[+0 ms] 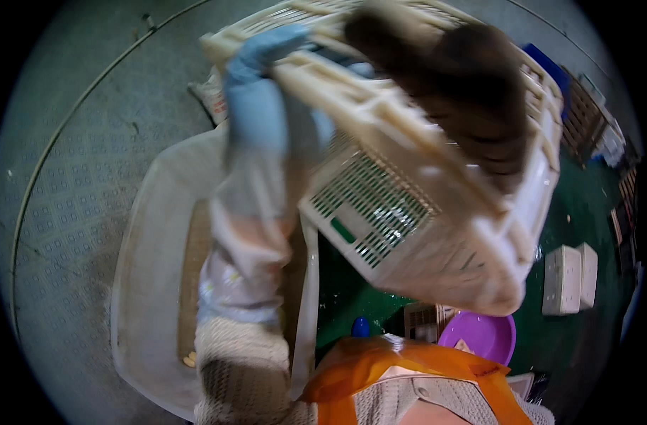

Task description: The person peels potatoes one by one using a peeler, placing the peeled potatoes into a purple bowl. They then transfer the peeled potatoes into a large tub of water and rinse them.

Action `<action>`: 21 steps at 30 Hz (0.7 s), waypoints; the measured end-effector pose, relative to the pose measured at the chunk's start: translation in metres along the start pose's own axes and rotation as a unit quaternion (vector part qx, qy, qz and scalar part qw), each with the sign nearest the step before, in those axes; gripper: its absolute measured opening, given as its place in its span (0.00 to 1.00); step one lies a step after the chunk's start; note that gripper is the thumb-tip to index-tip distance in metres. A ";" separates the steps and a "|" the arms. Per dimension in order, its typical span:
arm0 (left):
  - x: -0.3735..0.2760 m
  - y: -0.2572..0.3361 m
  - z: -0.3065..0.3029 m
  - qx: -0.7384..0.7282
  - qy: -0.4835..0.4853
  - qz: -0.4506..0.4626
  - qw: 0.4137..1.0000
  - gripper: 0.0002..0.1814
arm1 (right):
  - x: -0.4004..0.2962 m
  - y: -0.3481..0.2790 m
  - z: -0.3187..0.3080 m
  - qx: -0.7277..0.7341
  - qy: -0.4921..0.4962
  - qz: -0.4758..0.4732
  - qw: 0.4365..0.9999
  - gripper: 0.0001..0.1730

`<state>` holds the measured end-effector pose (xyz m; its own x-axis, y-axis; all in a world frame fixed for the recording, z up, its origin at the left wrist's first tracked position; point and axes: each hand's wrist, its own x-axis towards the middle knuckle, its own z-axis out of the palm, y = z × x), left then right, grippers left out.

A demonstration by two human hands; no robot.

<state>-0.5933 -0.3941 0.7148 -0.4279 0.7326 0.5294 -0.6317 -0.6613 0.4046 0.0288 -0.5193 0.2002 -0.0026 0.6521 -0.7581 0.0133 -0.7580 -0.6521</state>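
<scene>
My left hand, in a light blue glove, grips the rim of a cream plastic crate. The crate is held up and tilted in front of me, and one slotted panel lets the green floor show through. A dark brown blurred mass fills the crate's upper right part; I cannot tell what it is. My right hand is not in view. Under my left arm stands a large white tub with a brownish bottom and a few pale pieces in it.
A purple basin and a blue object are on the wet green floor near my orange apron. White boxes stand to the right, with a brown crate beyond. A hose curves along the left.
</scene>
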 end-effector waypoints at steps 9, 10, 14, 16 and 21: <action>0.124 -0.154 -0.126 -0.022 0.049 -0.138 0.989 0.08 | 0.108 -0.129 0.032 -0.082 0.033 0.025 0.996 0.20; 0.135 -0.168 -0.144 -0.034 0.073 -0.145 0.986 0.08 | 0.129 -0.145 0.038 -0.091 0.027 0.023 0.995 0.20; 0.196 -0.223 -0.260 -0.102 0.108 -0.250 0.957 0.16 | 0.174 -0.183 0.078 -0.095 0.066 0.024 0.993 0.20; 0.228 -0.263 -0.308 -0.093 0.129 -0.292 0.943 0.20 | 0.215 -0.220 0.095 -0.100 0.069 0.017 0.992 0.21; 0.247 -0.369 -0.358 -0.085 0.140 -0.299 0.940 0.25 | 0.321 -0.286 0.087 -0.099 0.053 -0.013 0.994 0.21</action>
<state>-0.6972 0.0890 0.4298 -0.1021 0.9946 0.0189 -0.8971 -0.1002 0.4302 -0.0626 -0.0938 0.1427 0.0991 0.6770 -0.7293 0.2112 -0.7305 -0.6495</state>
